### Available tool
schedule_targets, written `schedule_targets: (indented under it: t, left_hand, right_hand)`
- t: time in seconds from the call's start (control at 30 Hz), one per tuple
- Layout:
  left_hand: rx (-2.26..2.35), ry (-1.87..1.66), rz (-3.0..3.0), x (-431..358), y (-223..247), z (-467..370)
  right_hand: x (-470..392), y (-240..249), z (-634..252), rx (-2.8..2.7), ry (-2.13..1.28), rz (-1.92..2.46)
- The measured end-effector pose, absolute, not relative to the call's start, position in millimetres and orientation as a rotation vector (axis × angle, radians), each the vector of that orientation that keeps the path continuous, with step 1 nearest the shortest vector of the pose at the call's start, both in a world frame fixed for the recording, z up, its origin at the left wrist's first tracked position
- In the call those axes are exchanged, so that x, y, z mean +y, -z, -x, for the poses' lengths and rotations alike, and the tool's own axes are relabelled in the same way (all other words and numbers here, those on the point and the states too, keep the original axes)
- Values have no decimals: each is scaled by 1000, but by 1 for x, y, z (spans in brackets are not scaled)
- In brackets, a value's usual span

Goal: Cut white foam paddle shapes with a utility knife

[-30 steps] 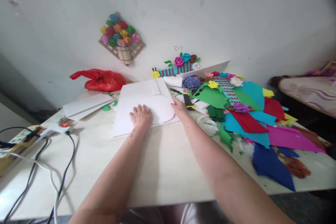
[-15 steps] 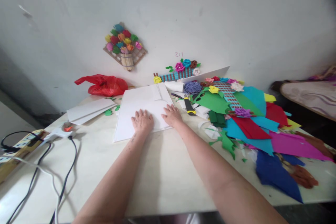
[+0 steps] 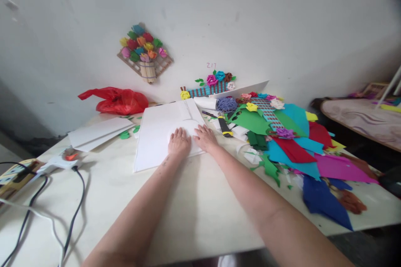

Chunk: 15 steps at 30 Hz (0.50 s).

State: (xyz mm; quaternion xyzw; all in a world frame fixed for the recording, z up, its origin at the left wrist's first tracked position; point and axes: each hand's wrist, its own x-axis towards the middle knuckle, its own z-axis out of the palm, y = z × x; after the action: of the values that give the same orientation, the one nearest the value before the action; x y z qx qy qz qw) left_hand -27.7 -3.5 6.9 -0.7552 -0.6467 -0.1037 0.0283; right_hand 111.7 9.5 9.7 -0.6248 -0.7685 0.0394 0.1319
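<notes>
A white board or stack of white sheets [image 3: 153,133] lies flat on the table in front of me. My left hand [image 3: 179,142] rests palm down near its front edge, fingers extended. Close beside it, my right hand [image 3: 205,137] is spread flat over the front right part of the white surface. A thin curved line or edge shows on the white just beyond my fingers. A black and yellow box cutter [image 3: 224,126] lies to the right of my right hand, near a dark pen [image 3: 209,114].
Coloured paper sheets [image 3: 291,150] and scraps cover the table's right side, with a woven strip bearing paper flowers [image 3: 267,112]. Purple yarn [image 3: 227,104] lies behind. At left are a red plastic bag [image 3: 122,101], folded white card [image 3: 100,133] and a power strip with cables [image 3: 59,163].
My left hand has slid to the right across the white surface, closer to my right hand. My right hand stays in nearly the same place. The view has turned slightly right.
</notes>
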Motion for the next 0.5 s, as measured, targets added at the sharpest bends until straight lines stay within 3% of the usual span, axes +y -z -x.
schedule_targets:
  t: [0.5]
  left_hand:
    - [-1950,345,2383,-6,-9,29]
  right_hand:
    - [11,-9,-112,-2246,-69,1811]
